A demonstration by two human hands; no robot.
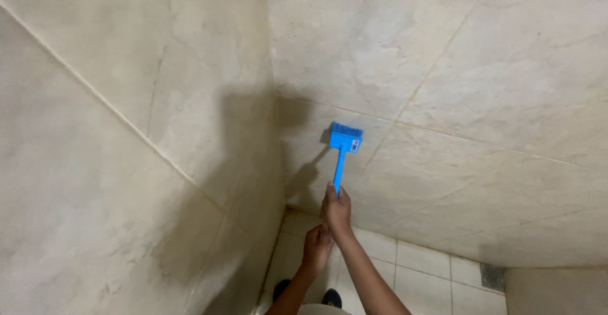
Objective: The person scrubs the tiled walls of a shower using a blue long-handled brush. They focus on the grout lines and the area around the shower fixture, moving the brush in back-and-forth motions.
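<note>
A bright blue scrub brush (345, 139) with a straight blue handle has its head pressed against the beige marble-look wall tile (443, 87), just right of the room corner. My right hand (336, 210) is closed around the lower end of the handle, arm stretched forward. My left hand (316, 246) sits just below it, fingers curled against my right wrist. Whether it also grips the handle is hidden.
Two tiled walls meet in a corner (273, 99), and the left wall (114, 150) runs close beside me. Below lies a floor of small white tiles (418, 277) with a metal drain (493, 277) at the right. My dark footwear (330, 297) shows under my arms.
</note>
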